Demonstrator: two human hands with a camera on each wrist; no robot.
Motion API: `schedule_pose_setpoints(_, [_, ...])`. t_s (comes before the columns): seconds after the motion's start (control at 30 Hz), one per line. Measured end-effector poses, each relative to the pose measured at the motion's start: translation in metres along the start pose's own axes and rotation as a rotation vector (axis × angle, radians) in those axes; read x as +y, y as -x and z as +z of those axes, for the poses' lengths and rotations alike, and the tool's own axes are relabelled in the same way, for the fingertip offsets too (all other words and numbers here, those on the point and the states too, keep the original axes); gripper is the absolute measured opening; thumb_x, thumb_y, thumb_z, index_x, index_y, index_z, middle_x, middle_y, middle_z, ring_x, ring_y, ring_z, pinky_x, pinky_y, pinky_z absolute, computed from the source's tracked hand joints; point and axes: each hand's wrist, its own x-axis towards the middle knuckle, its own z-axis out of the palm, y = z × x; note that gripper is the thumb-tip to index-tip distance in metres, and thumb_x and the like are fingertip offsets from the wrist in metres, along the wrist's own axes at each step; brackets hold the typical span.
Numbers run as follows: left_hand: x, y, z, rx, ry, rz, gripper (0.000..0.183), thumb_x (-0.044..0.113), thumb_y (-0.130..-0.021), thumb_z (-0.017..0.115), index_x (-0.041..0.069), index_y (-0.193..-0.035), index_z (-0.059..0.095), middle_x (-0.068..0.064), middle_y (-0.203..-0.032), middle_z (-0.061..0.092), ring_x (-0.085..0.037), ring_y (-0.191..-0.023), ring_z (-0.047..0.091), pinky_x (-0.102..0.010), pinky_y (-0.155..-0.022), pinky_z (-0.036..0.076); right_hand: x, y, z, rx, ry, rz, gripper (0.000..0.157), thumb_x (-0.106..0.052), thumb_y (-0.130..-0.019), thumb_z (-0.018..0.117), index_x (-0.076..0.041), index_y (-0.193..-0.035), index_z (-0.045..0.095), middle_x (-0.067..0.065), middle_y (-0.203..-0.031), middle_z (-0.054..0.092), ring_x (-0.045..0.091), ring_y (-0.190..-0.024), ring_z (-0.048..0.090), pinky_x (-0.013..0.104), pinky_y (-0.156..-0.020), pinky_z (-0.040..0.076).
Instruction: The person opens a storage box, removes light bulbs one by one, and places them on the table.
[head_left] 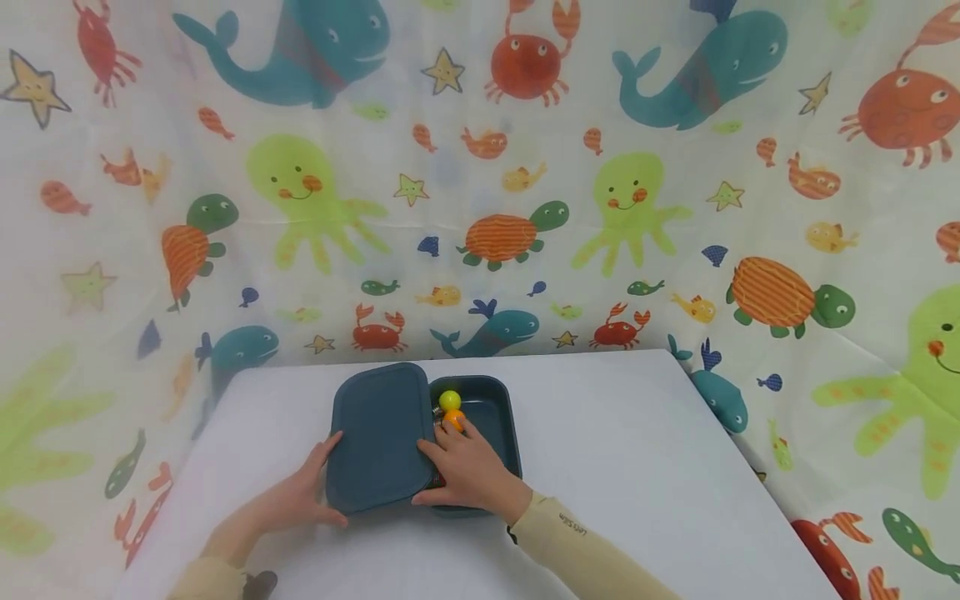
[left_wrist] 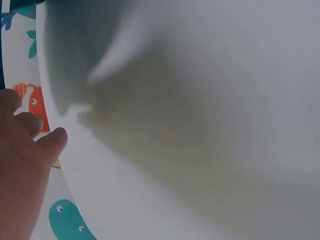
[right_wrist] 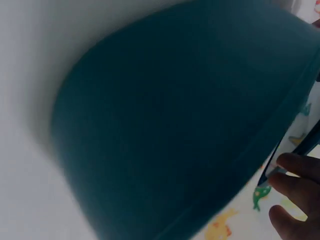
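A dark blue lid [head_left: 380, 437] lies at a slant over the left part of a matching rectangular box [head_left: 501, 421]. At the lid's left edge my left hand [head_left: 288, 496] grips it, thumb near its lower corner and some fingers hidden. My right hand [head_left: 476, 475] reaches across the box, fingers spread and fairly straight, with fingertips at the lid's right edge and by an orange ball [head_left: 454, 418]. Behind that sits a yellow-green ball [head_left: 450, 401]. Small metallic items [head_left: 438, 411] show beside the balls, partly covered by the lid. The box's outer wall [right_wrist: 165, 120] fills much of the right wrist view.
The box stands on a white table [head_left: 600, 450], whose back edge meets a hanging cloth [head_left: 450, 283] printed with sea animals. More of this cloth hangs along both sides. A small dark grey object [head_left: 260, 585] shows beside the left sleeve.
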Motion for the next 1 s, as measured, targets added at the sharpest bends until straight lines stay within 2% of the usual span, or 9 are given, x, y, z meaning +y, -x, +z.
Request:
schedule_pose_setpoints(0.07, [-0.007,0.004,-0.001,-0.002,-0.016,-0.009,0.134,0.035,-0.066,0.091,0.004,-0.154,-0.005,-0.036,-0.154,-0.001,-0.059,-0.139,0.006,-0.07,-0.107,0.018,-0.007,-0.005,0.003,0.001,0.022,-0.008,0.082,-0.08,-0.08,0.049,-0.019,-0.134,0.059,0.008,-0.133,0.061,0.025,-0.124,0.055,0.046,-0.106,0.04])
schedule_pose_setpoints(0.27, [-0.027,0.016,-0.004,0.016,-0.034,0.034,0.133,0.036,-0.064,0.09,-0.001,-0.153,-0.001,-0.038,-0.15,0.007,-0.06,-0.137,0.013,-0.069,-0.106,0.02,-0.022,-0.016,0.007,-0.023,0.067,-0.041,0.078,-0.079,-0.081,0.05,-0.021,-0.133,0.06,0.006,-0.13,0.062,0.025,-0.123,0.055,0.047,-0.109,0.037])
schedule_pose_setpoints(0.5, [-0.042,0.026,-0.006,0.007,-0.004,0.009,0.131,0.034,-0.065,0.09,-0.001,-0.153,0.0,-0.038,-0.151,0.006,-0.061,-0.136,0.009,-0.071,-0.106,0.016,-0.033,-0.027,0.007,-0.092,0.016,-0.035,0.077,-0.077,-0.082,0.051,-0.022,-0.136,0.057,0.006,-0.136,0.059,0.024,-0.128,0.052,0.049,-0.112,0.033])
schedule_pose_setpoints(0.73, [-0.049,0.042,-0.009,0.032,-0.036,-0.031,0.128,0.031,-0.062,0.092,-0.002,-0.152,0.007,-0.044,-0.15,0.004,-0.067,-0.133,-0.001,-0.077,-0.102,0.008,-0.043,-0.032,0.008,-0.13,0.034,-0.064,0.073,-0.076,-0.083,0.051,-0.025,-0.136,0.057,0.003,-0.135,0.059,0.021,-0.128,0.052,0.048,-0.112,0.033])
schedule_pose_setpoints(0.93, [-0.051,0.052,-0.006,0.086,-0.115,-0.021,0.125,0.033,-0.058,0.093,-0.003,-0.15,0.016,-0.045,-0.148,0.014,-0.07,-0.13,0.005,-0.08,-0.098,0.011,-0.05,-0.036,0.008,-0.163,0.033,-0.088,0.069,-0.074,-0.085,0.052,-0.027,-0.135,0.057,0.001,-0.134,0.06,0.02,-0.127,0.052,0.049,-0.113,0.031])
schedule_pose_setpoints(1.0, [-0.05,0.054,-0.006,0.092,-0.13,-0.039,0.125,0.034,-0.058,0.093,-0.002,-0.149,0.017,-0.044,-0.148,0.016,-0.069,-0.131,0.006,-0.081,-0.098,0.01,-0.052,-0.037,0.007,-0.182,0.037,-0.09,0.068,-0.074,-0.084,0.052,-0.029,-0.134,0.057,-0.001,-0.134,0.06,0.019,-0.126,0.052,0.049,-0.113,0.03])
